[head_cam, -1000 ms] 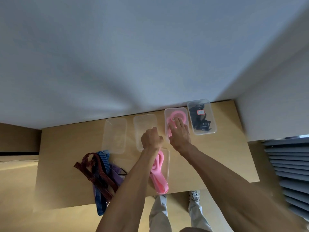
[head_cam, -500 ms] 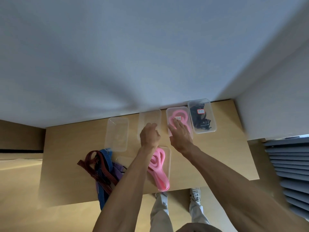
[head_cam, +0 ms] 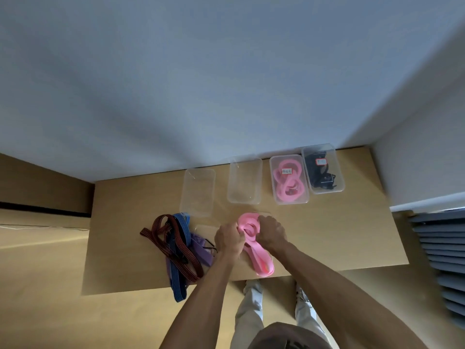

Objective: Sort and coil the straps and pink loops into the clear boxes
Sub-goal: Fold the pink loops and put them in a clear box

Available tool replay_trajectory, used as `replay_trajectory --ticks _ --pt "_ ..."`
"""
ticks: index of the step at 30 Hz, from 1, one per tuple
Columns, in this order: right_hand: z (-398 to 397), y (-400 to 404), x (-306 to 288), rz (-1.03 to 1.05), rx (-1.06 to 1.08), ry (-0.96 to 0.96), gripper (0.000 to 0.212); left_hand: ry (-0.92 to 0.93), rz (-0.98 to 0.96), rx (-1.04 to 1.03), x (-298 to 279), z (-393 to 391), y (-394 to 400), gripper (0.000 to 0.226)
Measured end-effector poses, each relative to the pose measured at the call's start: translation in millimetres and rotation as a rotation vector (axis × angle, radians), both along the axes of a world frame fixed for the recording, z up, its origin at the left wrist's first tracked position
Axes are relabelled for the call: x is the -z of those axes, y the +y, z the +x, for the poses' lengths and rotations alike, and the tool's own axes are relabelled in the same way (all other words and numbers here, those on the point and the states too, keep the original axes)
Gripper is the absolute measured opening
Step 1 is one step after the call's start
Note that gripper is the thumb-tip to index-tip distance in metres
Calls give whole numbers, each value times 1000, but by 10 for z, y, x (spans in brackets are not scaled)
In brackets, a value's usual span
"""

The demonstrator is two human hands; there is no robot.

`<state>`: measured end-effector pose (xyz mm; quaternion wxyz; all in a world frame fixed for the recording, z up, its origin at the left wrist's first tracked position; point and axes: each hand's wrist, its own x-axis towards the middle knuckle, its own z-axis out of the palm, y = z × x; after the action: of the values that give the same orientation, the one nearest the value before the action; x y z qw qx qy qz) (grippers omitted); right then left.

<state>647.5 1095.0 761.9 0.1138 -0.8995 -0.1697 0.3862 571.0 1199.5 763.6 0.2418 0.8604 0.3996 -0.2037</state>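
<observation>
Low centre, the left hand (head_cam: 229, 240) and right hand (head_cam: 271, 232) each grip the pink loop (head_cam: 251, 241), seemingly coiling it, on the worktop (head_cam: 327, 235).

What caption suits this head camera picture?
Both hands, left hand and right hand, coil a pink rubber loop on the wooden table.

A plain indoor room, perhaps an office. A bare wooden table (head_cam: 327, 235) stands against a blank wall (head_cam: 201, 84), with slatted blinds (head_cam: 442, 260) beside.
</observation>
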Motion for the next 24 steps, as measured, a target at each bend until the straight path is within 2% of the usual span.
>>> replay_trajectory --ticks 4,9,11,16,20,24 --pt "-64 71 36 38 225 -47 25 -37 -67 -68 50 59 51 22" --pt "-58 54 -23 113 500 -50 15 -214 -383 -329 76 79 138 30" --pt "-74 41 -51 179 585 -38 12 -272 -452 -418 63 91 173 29" --pt "-96 30 -91 314 746 42 10 -262 -451 -373 -10 152 172 31" --pt "-80 16 -96 391 715 92 10 -190 -424 -284 -42 188 172 28" --pt "-74 26 -73 431 697 169 9 -236 -310 -233 -51 205 156 30"
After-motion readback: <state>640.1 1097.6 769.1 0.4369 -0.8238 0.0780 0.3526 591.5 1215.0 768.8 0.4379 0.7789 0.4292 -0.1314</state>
